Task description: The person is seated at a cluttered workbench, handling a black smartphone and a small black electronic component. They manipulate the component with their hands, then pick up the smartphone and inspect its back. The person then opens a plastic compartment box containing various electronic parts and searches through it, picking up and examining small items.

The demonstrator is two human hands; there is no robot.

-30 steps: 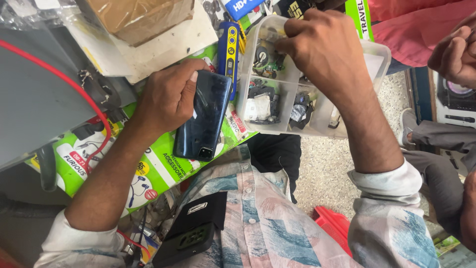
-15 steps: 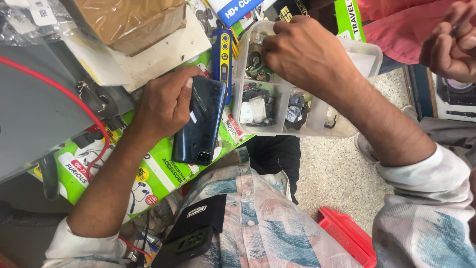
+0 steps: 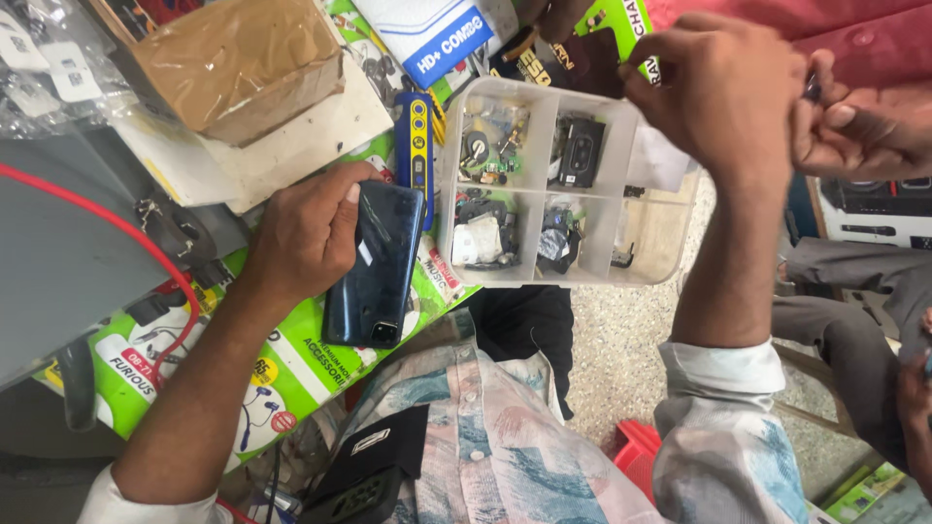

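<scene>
My left hand (image 3: 301, 233) grips a dark blue phone (image 3: 374, 267) by its left edge, the phone lying back up on a green printed mat (image 3: 291, 364). To its right sits a clear plastic compartment box (image 3: 660, 233) with small electronic parts in several cells. My right hand (image 3: 723, 92) is raised above the box's far right corner, fingers curled. It meets another person's hand (image 3: 864, 131) at the fingertips. A small dark item shows between them; which hand holds it is hidden.
A blue and yellow tool (image 3: 417, 146) lies between phone and box. A brown taped carton (image 3: 238, 63) stands at the back left, a red wire (image 3: 116, 233) loops over grey equipment. A black device (image 3: 364, 475) rests on my lap. A red object (image 3: 636, 451) lies on the floor.
My right hand has lifted out of the compartment box and moved right to the other person's hand. My left hand still holds the phone in place.
</scene>
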